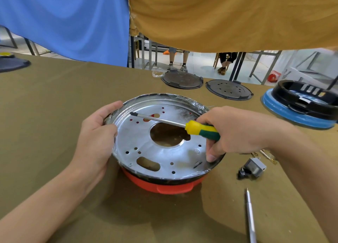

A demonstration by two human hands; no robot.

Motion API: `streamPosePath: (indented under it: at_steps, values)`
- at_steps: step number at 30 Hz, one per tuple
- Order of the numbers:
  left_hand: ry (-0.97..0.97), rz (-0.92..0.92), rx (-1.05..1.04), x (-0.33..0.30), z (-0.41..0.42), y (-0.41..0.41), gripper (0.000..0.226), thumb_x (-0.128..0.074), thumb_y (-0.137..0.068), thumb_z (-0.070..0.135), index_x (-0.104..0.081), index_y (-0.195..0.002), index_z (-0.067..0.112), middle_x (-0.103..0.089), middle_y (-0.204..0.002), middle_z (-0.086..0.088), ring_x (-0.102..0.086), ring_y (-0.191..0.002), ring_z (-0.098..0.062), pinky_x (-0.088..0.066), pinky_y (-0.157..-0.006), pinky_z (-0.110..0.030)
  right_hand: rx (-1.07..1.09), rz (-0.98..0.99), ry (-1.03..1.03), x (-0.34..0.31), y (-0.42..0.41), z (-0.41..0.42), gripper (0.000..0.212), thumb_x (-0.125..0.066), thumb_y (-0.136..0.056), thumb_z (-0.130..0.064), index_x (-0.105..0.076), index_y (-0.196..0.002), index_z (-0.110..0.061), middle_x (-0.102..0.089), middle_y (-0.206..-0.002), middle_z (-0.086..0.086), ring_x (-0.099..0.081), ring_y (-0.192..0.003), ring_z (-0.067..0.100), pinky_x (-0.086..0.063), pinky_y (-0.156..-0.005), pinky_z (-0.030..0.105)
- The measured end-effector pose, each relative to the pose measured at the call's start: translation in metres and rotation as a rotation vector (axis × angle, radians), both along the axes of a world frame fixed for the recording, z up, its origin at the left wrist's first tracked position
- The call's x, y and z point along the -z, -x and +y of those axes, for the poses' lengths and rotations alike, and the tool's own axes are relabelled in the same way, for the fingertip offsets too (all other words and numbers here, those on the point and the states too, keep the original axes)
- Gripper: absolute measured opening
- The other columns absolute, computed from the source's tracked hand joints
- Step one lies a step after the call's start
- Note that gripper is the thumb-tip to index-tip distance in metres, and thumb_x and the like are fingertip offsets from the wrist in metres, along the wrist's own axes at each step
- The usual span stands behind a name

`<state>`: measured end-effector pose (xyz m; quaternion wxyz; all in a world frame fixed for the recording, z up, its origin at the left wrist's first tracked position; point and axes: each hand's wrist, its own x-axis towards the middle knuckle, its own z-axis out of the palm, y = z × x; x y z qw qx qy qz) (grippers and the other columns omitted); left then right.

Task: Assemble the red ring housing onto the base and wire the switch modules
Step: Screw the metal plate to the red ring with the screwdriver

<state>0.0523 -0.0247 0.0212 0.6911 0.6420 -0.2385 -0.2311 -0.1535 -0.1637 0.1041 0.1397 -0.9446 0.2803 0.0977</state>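
Observation:
A silver metal base plate [161, 156] with several holes lies on top of the red ring housing [164, 187] in the middle of the table. My left hand [97, 133] grips the plate's left rim. My right hand [236, 131] holds a yellow-and-green screwdriver [201, 130] whose shaft points left over the plate; its thumb presses on the plate's right rim. A grey switch module [253, 167] with black parts lies on the table to the right of the housing.
A second metal tool [250, 215] lies at the front right. Two black round lids [182, 80] [229, 90] sit at the table's far edge. A black ring on a blue disc [301, 103] stands far right. Small gold terminals [268, 155] lie near my right wrist.

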Motion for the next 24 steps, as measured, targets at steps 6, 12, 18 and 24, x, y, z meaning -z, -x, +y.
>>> streamPosePath:
  at_steps: [6, 12, 18, 24]
  values:
    - [0.005, 0.002, 0.007, 0.0009, 0.0003, -0.001, 0.07, -0.041, -0.075, -0.019, -0.065, -0.127, 0.023, -0.075, -0.103, 0.003, -0.07, -0.076, -0.006, -0.051, -0.053, -0.017, -0.006, 0.011, 0.015, 0.0023, -0.0015, 0.0009, 0.034, -0.085, -0.073, -0.025, -0.06, -0.096, -0.028, -0.072, -0.074, -0.019, -0.067, -0.073, 0.003, -0.056, -0.078, 0.042]
    - [-0.005, -0.009, 0.006, 0.0021, -0.0003, -0.0019, 0.071, -0.04, -0.075, -0.018, -0.065, -0.126, 0.024, -0.075, -0.105, 0.003, -0.071, -0.08, -0.009, -0.052, -0.055, -0.018, 0.037, 0.004, 0.035, 0.0039, -0.003, 0.0011, 0.035, -0.087, -0.071, -0.029, -0.06, -0.094, -0.026, -0.072, -0.077, -0.012, -0.067, -0.076, 0.009, -0.055, -0.078, 0.044]
    - [-0.012, -0.023, 0.008, 0.0016, 0.0001, -0.0007, 0.07, -0.04, -0.076, -0.019, -0.065, -0.126, 0.023, -0.076, -0.1, 0.007, -0.071, -0.081, -0.008, -0.053, -0.057, -0.018, 0.066, 0.009, -0.015, 0.0027, -0.0018, -0.0024, 0.033, -0.086, -0.072, -0.025, -0.058, -0.087, -0.029, -0.071, -0.075, -0.023, -0.066, -0.071, -0.001, -0.055, -0.078, 0.035]
    - [-0.022, -0.034, 0.013, 0.0007, 0.0001, -0.0005, 0.071, -0.04, -0.076, -0.019, -0.064, -0.128, 0.023, -0.075, -0.099, 0.008, -0.071, -0.083, -0.008, -0.054, -0.058, -0.018, 0.066, 0.008, -0.043, 0.0013, -0.0001, -0.0033, 0.03, -0.085, -0.072, -0.021, -0.058, -0.084, -0.028, -0.071, -0.075, -0.023, -0.065, -0.069, -0.002, -0.054, -0.076, 0.033]
